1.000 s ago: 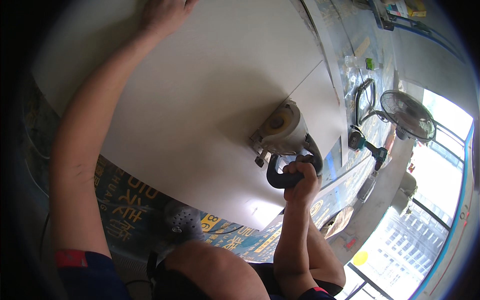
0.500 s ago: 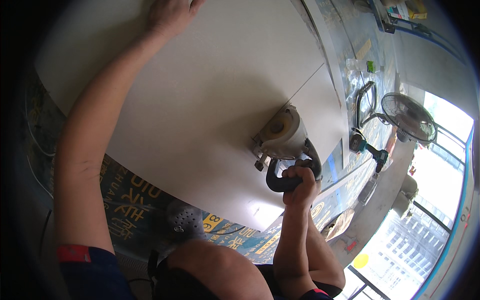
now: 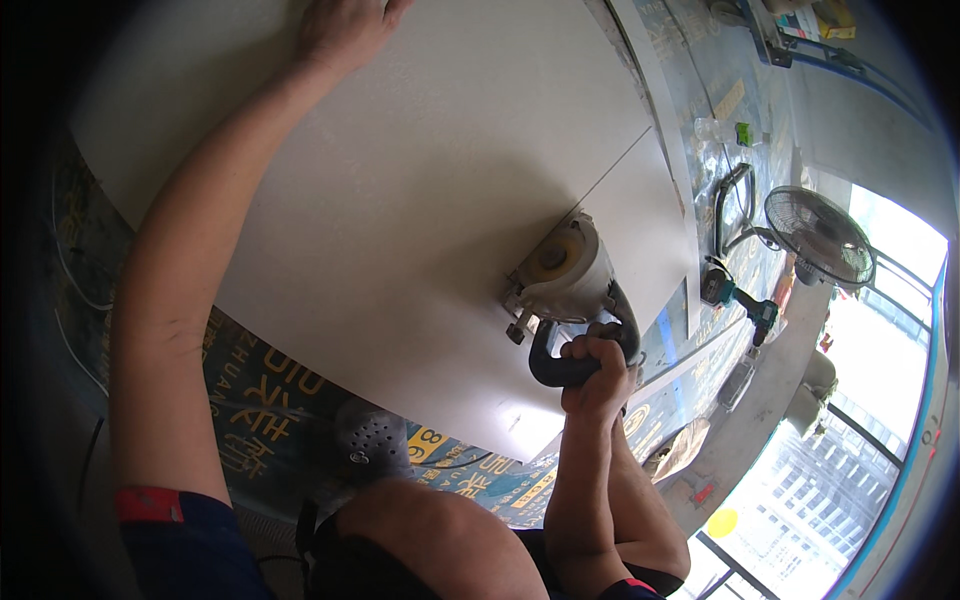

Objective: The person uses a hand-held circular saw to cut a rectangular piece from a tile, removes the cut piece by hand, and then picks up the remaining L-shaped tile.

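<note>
A large pale board (image 3: 400,230) lies in front of me, spread out at floor height. On it rests a circular saw (image 3: 575,275) with a light grey guard and a dark loop handle. My right hand (image 3: 598,372) is wrapped round that handle. From the saw, a thin dark straight line (image 3: 612,168) runs over the board toward its far right edge. The blade itself cannot be seen. Far to the left, my left hand (image 3: 345,35) lies on the board with nothing visible in it; the picture's upper edge cuts off most of its fingers.
Right of the board, a cordless power tool (image 3: 740,300) and a standing fan (image 3: 820,237) are on the printed floor sheeting (image 3: 265,400). A bright window (image 3: 790,500) is beyond. My grey clog (image 3: 372,440) is by the board's near edge, close to a dark cable (image 3: 455,463).
</note>
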`<action>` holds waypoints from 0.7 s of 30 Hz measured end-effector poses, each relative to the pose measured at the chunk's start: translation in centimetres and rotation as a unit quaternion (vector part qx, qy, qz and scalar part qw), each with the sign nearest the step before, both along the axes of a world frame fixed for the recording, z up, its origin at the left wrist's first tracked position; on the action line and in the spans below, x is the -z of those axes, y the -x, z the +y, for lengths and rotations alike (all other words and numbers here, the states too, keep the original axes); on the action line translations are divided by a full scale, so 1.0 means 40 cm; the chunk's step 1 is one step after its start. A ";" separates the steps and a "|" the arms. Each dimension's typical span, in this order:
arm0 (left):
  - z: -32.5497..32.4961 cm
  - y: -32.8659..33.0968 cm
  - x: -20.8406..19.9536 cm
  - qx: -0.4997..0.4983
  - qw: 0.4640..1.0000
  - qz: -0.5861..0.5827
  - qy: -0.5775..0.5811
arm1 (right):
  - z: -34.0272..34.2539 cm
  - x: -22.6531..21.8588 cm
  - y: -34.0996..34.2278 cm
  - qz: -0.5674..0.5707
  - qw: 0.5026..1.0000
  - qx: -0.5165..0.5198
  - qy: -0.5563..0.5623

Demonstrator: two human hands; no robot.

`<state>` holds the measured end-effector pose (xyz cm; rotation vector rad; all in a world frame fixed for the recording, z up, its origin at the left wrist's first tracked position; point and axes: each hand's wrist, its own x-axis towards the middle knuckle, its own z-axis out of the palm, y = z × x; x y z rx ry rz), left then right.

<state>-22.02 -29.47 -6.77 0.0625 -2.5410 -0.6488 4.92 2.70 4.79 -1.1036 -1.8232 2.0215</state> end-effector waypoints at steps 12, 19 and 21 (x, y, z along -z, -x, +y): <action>-0.004 -0.003 0.000 0.003 1.000 -0.005 -0.003 | 0.000 0.006 -0.024 -0.010 1.000 -0.018 -0.008; -0.005 -0.003 -0.001 0.001 1.000 -0.004 -0.004 | -0.001 0.011 -0.031 -0.011 1.000 -0.019 -0.022; -0.006 -0.004 0.001 0.002 1.000 -0.004 -0.003 | -0.005 0.011 -0.032 -0.016 0.999 -0.021 -0.031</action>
